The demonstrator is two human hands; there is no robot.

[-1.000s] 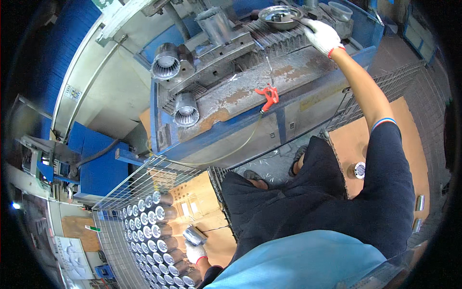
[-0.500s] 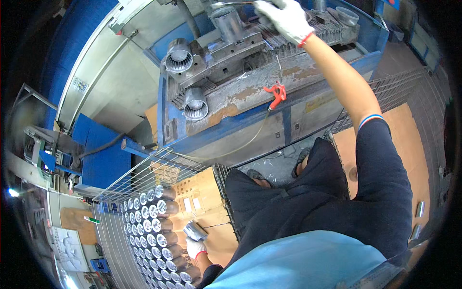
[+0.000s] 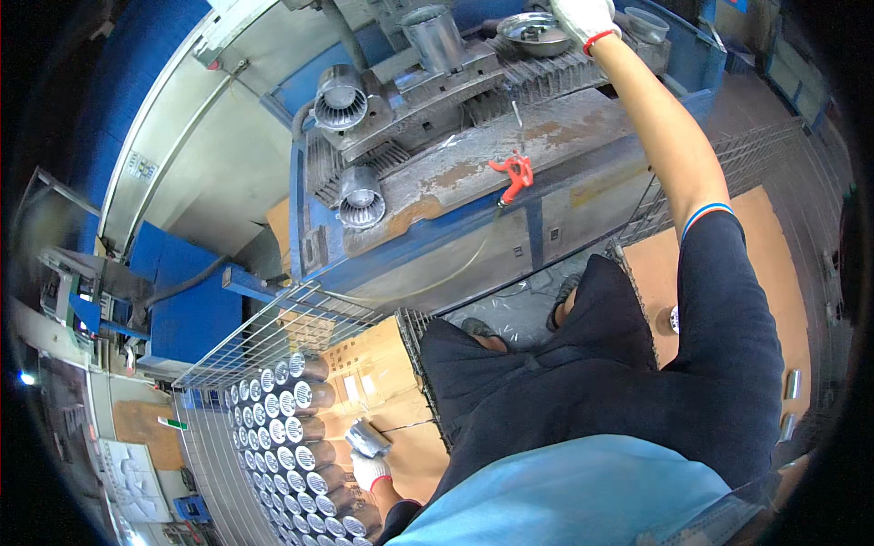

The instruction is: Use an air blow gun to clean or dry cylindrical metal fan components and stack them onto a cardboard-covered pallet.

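My left hand point(image 3: 370, 470), in a white glove with a red cuff, is closed around a ribbed metal cylinder point(image 3: 368, 439) above brown cardboard. Right beside it stand rows of similar metal cylinders point(image 3: 289, 429) with slotted ends facing up. My right hand point(image 3: 584, 18), gloved alike, reaches to the top of the view, at the right rim of a shiny metal bowl point(image 3: 535, 35) holding dark contents. Its fingers are partly cut off by the picture's edge, so their grip cannot be made out.
A machine bed point(image 3: 473, 173) carries finned metal housings point(image 3: 361, 196) and a standing cylinder point(image 3: 433, 38). A red air gun point(image 3: 515, 176) hangs at its front edge. A clear tub point(image 3: 646, 25) sits far right. Wire cages point(image 3: 246, 332) stand either side of my legs.
My right hand has moved right and up, uncovering the metal bowl. The thin tool near its fingers is no longer seen. My left hand still holds the cylinder in about the same place.
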